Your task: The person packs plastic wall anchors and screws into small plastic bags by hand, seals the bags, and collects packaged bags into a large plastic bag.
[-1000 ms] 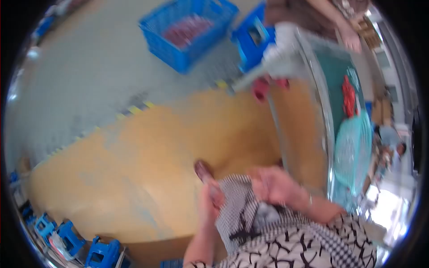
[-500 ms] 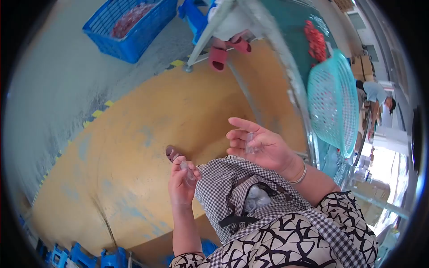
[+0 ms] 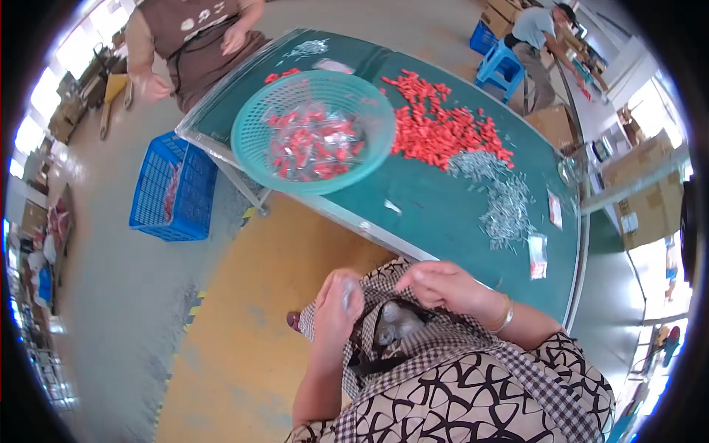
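My left hand (image 3: 338, 306) is closed around a small piece of clear plastic (image 3: 347, 293), perhaps a little bag, just in front of my apron. Close by on the right, my right hand (image 3: 454, 289) has its fingers curled and pressed together near the table's front edge; whatever they might hold does not show. Between and below the hands, the checked apron (image 3: 473, 354) has a gaping pocket with crumpled clear plastic (image 3: 399, 323) inside.
On the green table (image 3: 436, 229) stands a turquoise basket (image 3: 255, 173) of bagged red pieces. Red plugs (image 3: 443, 129) and metal screws (image 3: 509, 210) lie in heaps. A blue crate (image 3: 177, 188) sits on the floor. One person (image 3: 199, 44) is across the table, another (image 3: 535, 44) farther back.
My view has swung up so the tabletop shows. The right hand, earlier loosely spread with clear plastic in it, is now curled. The left hand still holds clear plastic.
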A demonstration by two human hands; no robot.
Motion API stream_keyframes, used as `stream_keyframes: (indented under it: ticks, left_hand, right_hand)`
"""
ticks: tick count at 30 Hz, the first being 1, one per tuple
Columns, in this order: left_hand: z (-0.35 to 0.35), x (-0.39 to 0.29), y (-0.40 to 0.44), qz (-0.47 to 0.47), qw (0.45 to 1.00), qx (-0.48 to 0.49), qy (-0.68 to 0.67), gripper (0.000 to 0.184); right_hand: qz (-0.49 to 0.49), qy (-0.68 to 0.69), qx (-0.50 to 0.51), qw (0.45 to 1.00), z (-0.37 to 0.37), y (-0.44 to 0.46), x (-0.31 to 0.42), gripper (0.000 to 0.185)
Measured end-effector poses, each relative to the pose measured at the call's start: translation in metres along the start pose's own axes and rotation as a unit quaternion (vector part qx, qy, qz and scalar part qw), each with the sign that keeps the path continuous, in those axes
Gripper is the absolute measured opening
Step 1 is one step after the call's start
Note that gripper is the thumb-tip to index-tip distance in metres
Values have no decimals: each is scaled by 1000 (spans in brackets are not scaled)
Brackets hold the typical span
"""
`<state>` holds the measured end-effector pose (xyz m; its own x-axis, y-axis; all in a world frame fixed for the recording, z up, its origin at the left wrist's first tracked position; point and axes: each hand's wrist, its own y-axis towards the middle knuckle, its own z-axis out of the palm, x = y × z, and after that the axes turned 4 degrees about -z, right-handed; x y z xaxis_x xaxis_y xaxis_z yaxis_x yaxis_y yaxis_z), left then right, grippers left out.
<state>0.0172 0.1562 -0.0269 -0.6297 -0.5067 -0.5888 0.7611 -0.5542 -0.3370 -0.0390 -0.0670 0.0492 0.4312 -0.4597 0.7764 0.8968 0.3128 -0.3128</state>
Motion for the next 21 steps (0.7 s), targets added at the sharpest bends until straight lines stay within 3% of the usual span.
stream_keyframes:
  ticks: [3, 4, 8, 11, 14, 18, 19, 21]
  left_hand:
    - [56, 17, 28, -88, 979, 148, -111, 46]
    - [76, 19, 34, -96, 975, 170, -105, 42]
    - [127, 62, 64, -124, 976, 151, -101, 29]
    - [137, 92, 76, -41, 987, 154, -12, 28]
    - [158, 103, 70, 14, 992, 76, 101, 38]
    - [179, 110, 61, 66, 963, 41, 260, 42]
    - [179, 114, 57, 67, 950, 37, 304, 42]
    - [169, 124, 61, 79, 924, 38, 372, 37]
  right_hand:
    - [-65, -36, -85, 994, -26, -68, 3, 33]
    - [-66, 6, -102, 993, -37, -87, 3, 32]
    - [-116, -162, -207, 958, -73, -130, -4, 25]
    - [-238, -193, -200, 931, -90, -124, -18, 21]
    - [-195, -227, -211, 931, -95, -125, -10, 33]
    - [-208, -353, -264, 873, -100, -121, -2, 49]
    - [-206, -350, -268, 873, -102, -123, 0, 46]
    - [-304, -326, -295, 845, -115, -112, -18, 27]
